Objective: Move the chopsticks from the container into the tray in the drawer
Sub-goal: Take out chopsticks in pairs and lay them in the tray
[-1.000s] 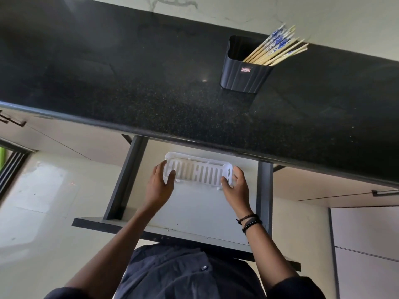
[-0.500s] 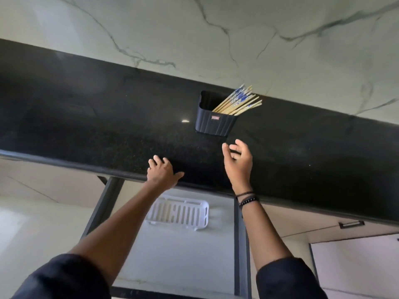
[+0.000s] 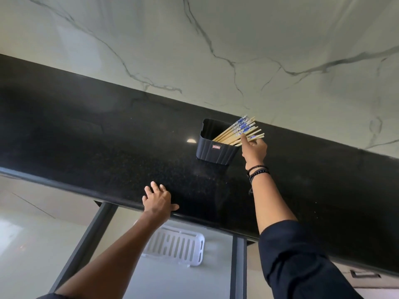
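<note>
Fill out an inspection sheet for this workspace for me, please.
Surface: glossy black speckled countertop.
Job's things: chopsticks lean in the dark container on the countertop; the white slotted tray lies in the open drawer, no chopsticks seen in it.
Clutter: nothing seen.
Hands: left hand rests flat on the countertop edge; right hand touches the chopsticks with a straight finger, grip unclear.
Cables: nothing seen.
Surroundings: marble-patterned wall behind the countertop.
</note>
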